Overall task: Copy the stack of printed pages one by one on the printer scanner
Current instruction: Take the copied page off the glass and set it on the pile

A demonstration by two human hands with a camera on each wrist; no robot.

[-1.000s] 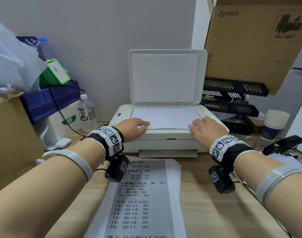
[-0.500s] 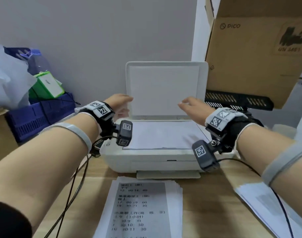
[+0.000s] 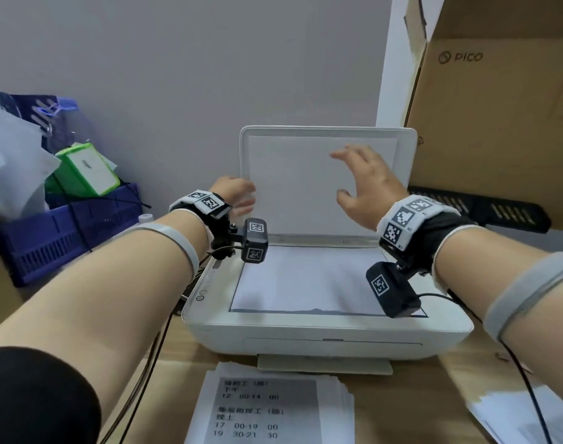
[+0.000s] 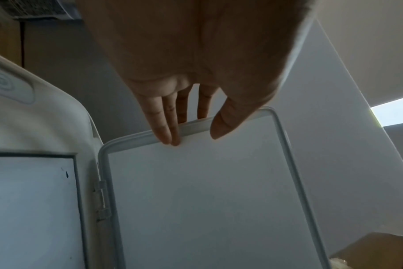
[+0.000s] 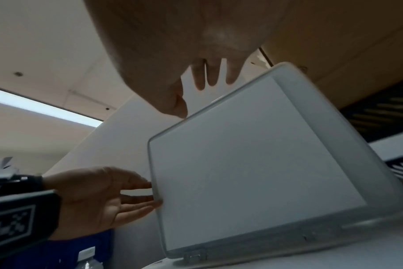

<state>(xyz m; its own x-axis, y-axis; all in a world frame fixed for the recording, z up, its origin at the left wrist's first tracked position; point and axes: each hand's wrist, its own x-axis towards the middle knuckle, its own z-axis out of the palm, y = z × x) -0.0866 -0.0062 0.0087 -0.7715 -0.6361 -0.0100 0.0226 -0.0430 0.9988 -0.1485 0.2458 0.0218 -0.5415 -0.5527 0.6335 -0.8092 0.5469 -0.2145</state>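
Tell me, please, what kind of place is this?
Probably a small office or storeroom corner: a white flatbed printer-scanner on a wooden desk, a stack of printed paper pages, and a brown cardboard box above black perforated document trays.

Each wrist wears a black strap with white squares of black-and-white checker markings, and a small black camera box hangs under it, trailing a thin black cable; grey bands circle both forearms; a black sleeve covers the left upper arm

Both hands up at lid
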